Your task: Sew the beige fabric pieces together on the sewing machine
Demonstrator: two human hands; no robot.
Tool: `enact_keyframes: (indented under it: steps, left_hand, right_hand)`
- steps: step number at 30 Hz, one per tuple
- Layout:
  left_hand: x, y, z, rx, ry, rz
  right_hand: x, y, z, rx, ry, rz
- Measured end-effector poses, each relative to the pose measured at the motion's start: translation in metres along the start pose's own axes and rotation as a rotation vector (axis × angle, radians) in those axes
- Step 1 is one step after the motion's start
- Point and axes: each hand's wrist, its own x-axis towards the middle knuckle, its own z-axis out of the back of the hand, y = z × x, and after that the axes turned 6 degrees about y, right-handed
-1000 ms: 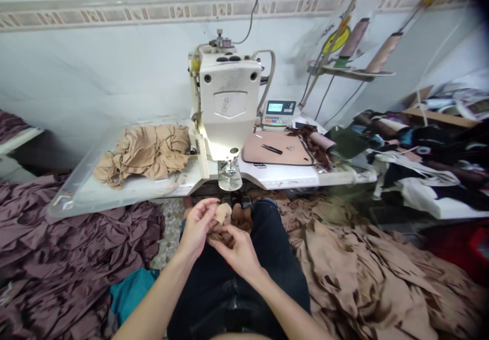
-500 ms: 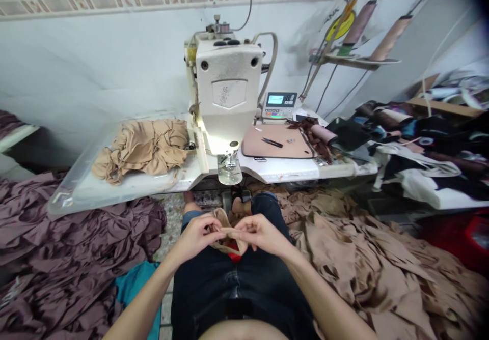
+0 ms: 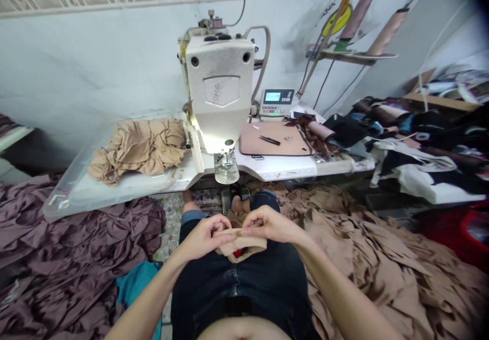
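Over my lap, a tan fabric piece [image 3: 244,251] is stretched between my two hands, with a bit of red showing inside its fold. My left hand [image 3: 206,235] pinches its upper edge with thumb and fingers. On the other side my right hand [image 3: 269,224] grips the same edge, close to the left one. Beyond them stands a white sewing machine [image 3: 219,90], its lit needle area and metal plate [image 3: 226,169] apart from the cloth.
Tan garments [image 3: 141,149] lie bunched on the table's left. A pink mat [image 3: 273,146] carries small scissors [image 3: 269,140] beside a control box [image 3: 277,103]. Purple cloth [image 3: 76,248] is heaped at floor left, tan cloth [image 3: 367,263] at right. Thread cones [image 3: 387,32] stand behind.
My hands have turned the tan fabric, and it now spreads wider toward the right. My right hand has shifted slightly right and up. The view has moved a little.
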Motion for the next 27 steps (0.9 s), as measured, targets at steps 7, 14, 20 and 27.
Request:
enact_keyframes:
  steps: [7, 14, 20, 27]
  left_hand:
    - [0.005, -0.012, 0.012, -0.078, -0.027, -0.004]
    - [0.003, -0.006, 0.014, -0.024, -0.092, -0.051]
    - [0.006, -0.006, 0.012, 0.171, -0.134, -0.157]
    - [0.008, -0.008, 0.007, -0.036, -0.154, -0.052]
  right_hand:
    - [0.008, 0.003, -0.007, 0.07, -0.028, 0.07]
    - [0.009, -0.002, -0.024, 0.214, -0.227, 0.05]
    - [0.011, -0.015, -0.039, 0.237, -0.278, 0.039]
    - [0.009, -0.003, -0.035, 0.148, -0.378, 0.094]
